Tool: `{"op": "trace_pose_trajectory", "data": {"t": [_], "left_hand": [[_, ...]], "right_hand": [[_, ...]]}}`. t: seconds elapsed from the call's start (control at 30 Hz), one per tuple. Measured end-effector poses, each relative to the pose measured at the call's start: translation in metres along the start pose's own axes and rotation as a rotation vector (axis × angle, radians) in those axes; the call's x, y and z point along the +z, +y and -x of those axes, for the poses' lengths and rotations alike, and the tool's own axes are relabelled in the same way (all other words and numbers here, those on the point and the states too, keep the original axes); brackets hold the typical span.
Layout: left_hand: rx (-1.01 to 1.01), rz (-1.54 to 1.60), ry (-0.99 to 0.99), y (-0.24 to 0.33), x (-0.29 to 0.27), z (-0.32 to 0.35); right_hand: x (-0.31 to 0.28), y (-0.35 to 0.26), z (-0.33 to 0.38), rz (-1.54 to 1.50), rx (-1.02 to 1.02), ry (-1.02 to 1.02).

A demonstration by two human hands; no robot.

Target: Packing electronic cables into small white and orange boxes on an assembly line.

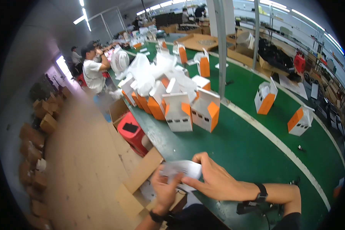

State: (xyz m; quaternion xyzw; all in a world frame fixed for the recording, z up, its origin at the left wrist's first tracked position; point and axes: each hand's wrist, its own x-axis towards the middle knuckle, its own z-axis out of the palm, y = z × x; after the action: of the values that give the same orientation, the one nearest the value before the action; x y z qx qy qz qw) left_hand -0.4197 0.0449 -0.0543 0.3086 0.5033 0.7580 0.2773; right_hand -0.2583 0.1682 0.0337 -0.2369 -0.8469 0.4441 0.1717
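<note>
While the right hand [216, 180] is pinching the white sheet [192, 168] at its right end, the left hand [165, 191] is gripping the opposite end, its long axis running crosswise over the near edge of the desk [249, 153].

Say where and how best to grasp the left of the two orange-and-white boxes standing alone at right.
Take the box by opposite walls, below its raised flap, probably from the near side: it stands upright and apart, top open.
</note>
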Motion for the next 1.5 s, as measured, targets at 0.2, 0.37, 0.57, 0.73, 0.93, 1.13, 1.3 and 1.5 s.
{"op": "trace_pose_trajectory", "data": {"t": [0.2,0.37,0.57,0.73,0.93,1.13,1.3,1.5], "left_hand": [[-0.147,-0.098,0.437,-0.122,-0.174,-0.025],[-0.256,-0.408,0.669,-0.308,-0.328,-0.007],[-0.234,-0.642,0.527,-0.377,-0.332,-0.017],[0.204,-0.578,0.525,-0.162,-0.098,-0.058],[0.432,-0.482,-0.469,-0.016,0.040,-0.061],[0.189,-0.585,-1.313,-0.036,0.257,-0.080],[0.361,-0.597,-1.176,-0.150,0.435,-0.089],[0.454,-0.491,-1.067,-0.168,0.558,-0.053]], "right_hand": [[-0.023,0.029,0.023,0.135,0.009,0.029],[-0.063,0.026,0.082,0.303,0.072,0.073],[-0.109,0.027,0.144,0.574,0.182,0.231],[-0.139,0.056,0.235,0.883,0.529,0.235],[-0.180,0.113,0.300,0.796,0.744,0.272],[-0.266,0.233,0.263,0.813,0.673,0.803],[-0.261,0.313,0.259,0.862,0.824,0.893],[-0.274,0.332,0.286,0.888,0.805,0.930]]}}
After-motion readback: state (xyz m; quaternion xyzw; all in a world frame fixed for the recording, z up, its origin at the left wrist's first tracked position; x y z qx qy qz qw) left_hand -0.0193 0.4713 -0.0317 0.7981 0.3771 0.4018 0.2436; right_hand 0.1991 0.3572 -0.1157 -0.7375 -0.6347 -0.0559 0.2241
